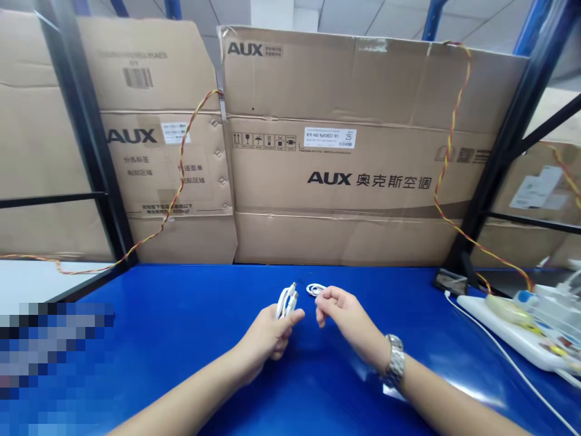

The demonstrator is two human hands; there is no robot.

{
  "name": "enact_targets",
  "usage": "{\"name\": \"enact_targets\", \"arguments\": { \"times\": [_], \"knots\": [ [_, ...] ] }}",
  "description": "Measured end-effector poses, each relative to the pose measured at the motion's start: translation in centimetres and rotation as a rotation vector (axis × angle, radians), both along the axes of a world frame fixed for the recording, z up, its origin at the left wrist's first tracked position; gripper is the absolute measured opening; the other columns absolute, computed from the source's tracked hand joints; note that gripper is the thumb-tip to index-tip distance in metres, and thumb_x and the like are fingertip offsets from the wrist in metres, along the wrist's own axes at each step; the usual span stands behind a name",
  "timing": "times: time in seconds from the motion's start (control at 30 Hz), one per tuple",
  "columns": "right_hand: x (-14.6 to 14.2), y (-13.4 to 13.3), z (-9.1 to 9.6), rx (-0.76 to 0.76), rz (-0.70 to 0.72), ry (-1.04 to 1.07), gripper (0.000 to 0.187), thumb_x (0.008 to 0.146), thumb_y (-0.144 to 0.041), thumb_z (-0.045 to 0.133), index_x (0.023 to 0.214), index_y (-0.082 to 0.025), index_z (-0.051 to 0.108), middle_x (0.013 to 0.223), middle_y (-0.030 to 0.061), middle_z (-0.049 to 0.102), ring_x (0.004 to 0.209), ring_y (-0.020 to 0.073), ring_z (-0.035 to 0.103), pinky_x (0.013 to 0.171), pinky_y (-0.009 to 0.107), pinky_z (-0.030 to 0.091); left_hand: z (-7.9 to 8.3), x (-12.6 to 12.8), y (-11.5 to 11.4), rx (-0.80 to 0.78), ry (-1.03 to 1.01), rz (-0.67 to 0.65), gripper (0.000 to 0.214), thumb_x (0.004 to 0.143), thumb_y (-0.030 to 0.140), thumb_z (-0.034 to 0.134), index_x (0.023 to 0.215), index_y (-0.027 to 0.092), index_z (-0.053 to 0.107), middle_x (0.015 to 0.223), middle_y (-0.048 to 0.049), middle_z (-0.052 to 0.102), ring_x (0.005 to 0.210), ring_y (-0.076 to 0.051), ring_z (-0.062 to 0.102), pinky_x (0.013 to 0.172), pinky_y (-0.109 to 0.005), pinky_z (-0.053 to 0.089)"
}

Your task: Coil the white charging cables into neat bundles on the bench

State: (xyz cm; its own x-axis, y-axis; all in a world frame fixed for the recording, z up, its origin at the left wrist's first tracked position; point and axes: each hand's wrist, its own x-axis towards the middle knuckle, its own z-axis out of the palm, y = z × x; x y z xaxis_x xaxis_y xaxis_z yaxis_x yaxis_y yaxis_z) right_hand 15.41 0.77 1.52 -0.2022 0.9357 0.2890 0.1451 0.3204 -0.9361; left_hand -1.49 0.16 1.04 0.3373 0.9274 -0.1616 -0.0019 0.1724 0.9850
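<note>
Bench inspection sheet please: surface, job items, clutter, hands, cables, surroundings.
Surface: blue workbench top.
Job's things: white coiled cable in the left hand; smaller white coil at the right hand's fingertips, contact unclear.
Clutter: white panel with yellow and coloured items, at right; small dark box.
Hands: left closed on the coil; right curled, wearing a metal wristwatch.
Cables: twisted red-yellow wire draped over cartons; white cable along the bench.
Surroundings: AUX cardboard cartons; black rack upright.
</note>
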Motion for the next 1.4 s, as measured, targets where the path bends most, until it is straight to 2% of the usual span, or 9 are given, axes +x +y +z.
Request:
{"name": "enact_targets", "arguments": {
  "times": [0.17, 0.37, 0.53, 0.83, 0.97, 1.13, 1.23, 1.3, 1.4],
  "knots": [
    [-1.6, -1.3, -0.9, -0.133, 0.109, 0.034, 0.018, 0.074, -0.035, 0.055, 0.070, -0.018, 0.050, 0.048, -0.0043, 0.052, 0.044, 0.0102, 0.047, 0.048, 0.023, 0.037, -0.3, 0.6, -0.5, -0.014, 0.006, -0.028, 0.045, 0.067, 0.065, 0.046, 0.073, 0.020, 0.041, 0.046, 0.0104, 0.037, 0.030, -0.002, 0.021, 0.033, -0.016, 0.010],
    [-1.4, -1.0, -1.0, -0.222, 0.206, 0.074, 0.023, 0.071, -0.037, 0.059, 0.071, -0.016, 0.050, 0.051, -0.0036, 0.052, 0.045, 0.0092, 0.046, 0.049, 0.022, 0.037, -0.3, 0.9, -0.4, -0.007, -0.028, 0.012, 0.041, 0.072, 0.061, 0.039, 0.068, 0.020, 0.040, 0.044, 0.0083, 0.042, 0.027, -0.004, 0.025, 0.031, -0.017, 0.014],
    [-0.9, -1.0, -0.6, -0.340, 0.219, 0.069, 0.022, 0.068, -0.034, 0.063, 0.066, -0.014, 0.054, 0.052, -0.0023, 0.053, 0.047, 0.0086, 0.046, 0.051, 0.022, 0.036, 0.2, 0.9, -0.3, -0.013, -0.057, 0.055, 0.043, 0.074, 0.062, 0.035, 0.073, 0.019, 0.044, 0.042, 0.0069, 0.043, 0.027, -0.005, 0.027, 0.031, -0.019, 0.014],
    [-0.4, -0.6, -0.8, -0.335, 0.252, 0.129, 0.016, 0.068, -0.026, 0.063, 0.066, -0.014, 0.054, 0.056, -0.0018, 0.052, 0.053, 0.0095, 0.046, 0.057, 0.025, 0.036, 0.1, 0.9, -0.7, 0.044, -0.066, 0.055, 0.033, 0.079, 0.055, 0.034, 0.074, 0.022, 0.036, 0.046, 0.0078, 0.045, 0.029, -0.005, 0.027, 0.032, -0.017, 0.016],
    [-0.2, -0.7, -0.8, -0.408, 0.374, 0.175, 0.016, 0.067, -0.025, 0.065, 0.067, -0.014, 0.053, 0.060, -0.0019, 0.052, 0.055, 0.0089, 0.047, 0.061, 0.025, 0.038, 0.4, 0.9, -1.1, 0.084, -0.116, 0.013, 0.030, 0.081, 0.052, 0.034, 0.076, 0.022, 0.036, 0.047, 0.0072, 0.046, 0.029, -0.004, 0.026, 0.032, -0.018, 0.016],
    [0.4, -0.6, -0.5, -0.458, 0.488, 0.218, 0.016, 0.067, -0.024, 0.064, 0.063, -0.014, 0.052, 0.061, -0.0018, 0.050, 0.058, 0.0096, 0.048, 0.066, 0.026, 0.039, 0.9, 0.6, -1.6, 0.186, -0.086, -0.123, 0.034, 0.083, 0.053, 0.027, 0.078, 0.021, 0.037, 0.047, 0.0069, 0.044, 0.031, -0.005, 0.025, 0.034, -0.019, 0.021],
    [0.8, -0.3, -0.3, -0.473, 0.563, 0.221, 0.014, 0.066, -0.023, 0.064, 0.066, -0.014, 0.054, 0.061, -0.0021, 0.051, 0.060, 0.0099, 0.050, 0.070, 0.027, 0.040, 1.0, 0.1, -1.8, 0.325, 0.038, -0.189, 0.034, 0.086, 0.051, 0.022, 0.073, 0.021, 0.034, 0.049, 0.0066, 0.042, 0.036, -0.006, 0.027, 0.037, -0.019, 0.023],
    [1.0, -0.1, -0.3, -0.476, 0.595, 0.192, 0.013, 0.064, -0.021, 0.065, 0.069, -0.014, 0.055, 0.063, -0.0024, 0.054, 0.062, 0.0101, 0.053, 0.071, 0.027, 0.040, 1.2, -0.2, -2.1, 0.532, 0.210, -0.251, 0.033, 0.087, 0.045, 0.024, 0.069, 0.021, 0.036, 0.053, 0.0052, 0.042, 0.044, -0.008, 0.033, 0.043, -0.019, 0.027],
    [1.5, 0.3, -0.3, -0.504, 0.629, 0.117, 0.012, 0.065, -0.021, 0.064, 0.070, -0.013, 0.056, 0.061, -0.0017, 0.057, 0.057, 0.0096, 0.053, 0.060, 0.023, 0.039, 1.5, -0.6, -2.7, 0.921, 0.546, -0.359, 0.027, 0.088, 0.032, 0.029, 0.067, 0.020, 0.039, 0.062, 0.0032, 0.045, 0.055, -0.010, 0.038, 0.053, -0.021, 0.029]
  ]
}}
